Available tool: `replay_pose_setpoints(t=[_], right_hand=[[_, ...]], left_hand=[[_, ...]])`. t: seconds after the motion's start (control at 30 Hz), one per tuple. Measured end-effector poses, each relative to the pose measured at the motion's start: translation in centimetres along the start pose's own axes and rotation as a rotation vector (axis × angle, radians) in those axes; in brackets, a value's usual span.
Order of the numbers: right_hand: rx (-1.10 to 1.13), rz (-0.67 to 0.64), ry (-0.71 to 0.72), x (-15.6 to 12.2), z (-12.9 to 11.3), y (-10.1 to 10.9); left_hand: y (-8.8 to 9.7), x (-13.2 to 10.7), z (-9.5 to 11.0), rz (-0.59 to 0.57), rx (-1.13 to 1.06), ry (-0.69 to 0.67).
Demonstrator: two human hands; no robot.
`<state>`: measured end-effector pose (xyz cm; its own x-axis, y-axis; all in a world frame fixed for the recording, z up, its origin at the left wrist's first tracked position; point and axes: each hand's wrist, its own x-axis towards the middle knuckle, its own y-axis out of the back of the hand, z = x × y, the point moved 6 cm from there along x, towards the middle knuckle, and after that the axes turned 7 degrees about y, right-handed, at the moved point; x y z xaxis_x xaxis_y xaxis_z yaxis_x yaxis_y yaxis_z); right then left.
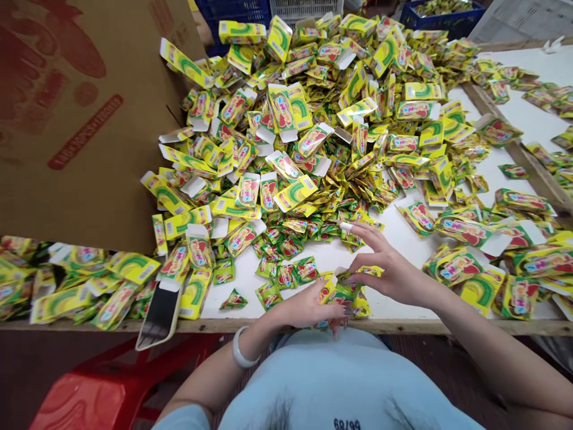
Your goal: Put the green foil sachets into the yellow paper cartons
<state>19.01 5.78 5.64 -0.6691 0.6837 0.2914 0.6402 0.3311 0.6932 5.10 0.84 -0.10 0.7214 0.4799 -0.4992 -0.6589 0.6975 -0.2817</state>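
Close to the table's front edge, my left hand (303, 307) is closed round a small yellow candy box (329, 290), partly hidden by the fingers. My right hand (388, 266) is at the box's upper end, thumb and one finger pinched on what looks like a small candy packet; another finger stretches out toward the pile. Green and yellow packets (344, 294) lie between and under both hands. Just left of them are several loose green candy packets (286, 276). Beyond rises a large heap of yellow candy boxes (295, 192), many with white flaps open, mixed with packets.
A big cardboard carton (89, 197) stands at the left. A phone (160, 315) overhangs the table edge (224, 325), above a red stool (85, 397). More filled boxes (461, 266) lie at the right, near a wooden strip (496, 122). Blue crates (239, 13) are behind.
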Motion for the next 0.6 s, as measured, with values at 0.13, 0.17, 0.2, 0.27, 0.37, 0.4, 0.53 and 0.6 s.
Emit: replay_pose_setpoints(t=[0.13, 0.17, 0.2, 0.27, 0.37, 0.4, 0.53, 0.6], right_hand=[[0.029, -0.036, 0.114, -0.5, -0.5, -1.6], [0.066, -0.051, 0.114, -0.5, -0.7, -1.9], [0.111, -0.069, 0.092, -0.5, -0.7, -2.1], [0.219, -0.118, 0.0, -0.7, -0.5, -2.6], [0.366, -0.198, -0.16, -1.7, 0.0, -3.4], [0.396, -0.206, -0.19, -2.1, 0.1, -3.6], [0.391, -0.087, -0.206, -4.0, 0.0, -2.7], [0.346, -0.054, -0.195, -5.1, -0.1, -2.4]], left_hand=[[-0.8, 0.7, -0.4, -0.077, -0.012, -0.018], [-0.9, 0.9, -0.6, -0.084, -0.024, -0.022], [-1.0, 1.0, -0.7, -0.085, -0.044, -0.023], [-1.2, 1.1, -0.8, -0.08, -0.081, -0.019], [-1.4, 1.0, -0.9, -0.069, -0.119, 0.0], [-1.4, 1.0, -0.9, -0.06, -0.114, -0.003], [-1.1, 1.3, -0.3, 0.063, 0.071, -0.079], [-1.2, 1.8, -0.4, 0.107, 0.149, -0.098]])
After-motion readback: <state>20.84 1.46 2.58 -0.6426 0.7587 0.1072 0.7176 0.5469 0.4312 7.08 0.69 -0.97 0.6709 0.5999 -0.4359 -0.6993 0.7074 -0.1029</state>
